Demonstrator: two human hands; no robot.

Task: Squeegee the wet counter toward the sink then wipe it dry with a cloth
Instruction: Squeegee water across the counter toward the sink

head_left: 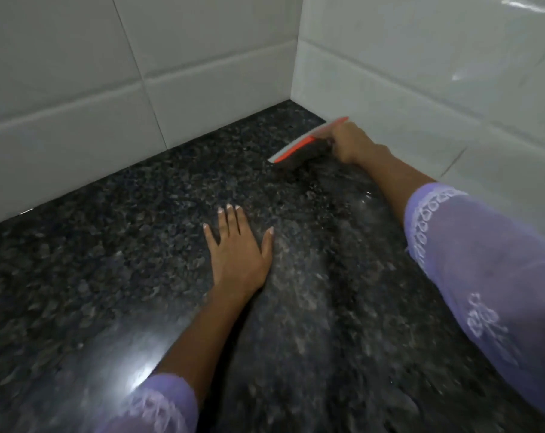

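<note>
right grip: closed around squeegee, far right by tiled wall | left grip: flat, empty, mid surface | near-left surface open

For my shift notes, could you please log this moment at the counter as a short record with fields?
surface: dark speckled counter, meeting white tiled walls at a corner
tool: orange and grey squeegee, blade on the counter near the corner
right hand: grip closed on the squeegee handle
left hand: flat on the counter, fingers spread, holding nothing
clothing: lilac sleeves
sink: not in view
cloth: not in view
</note>
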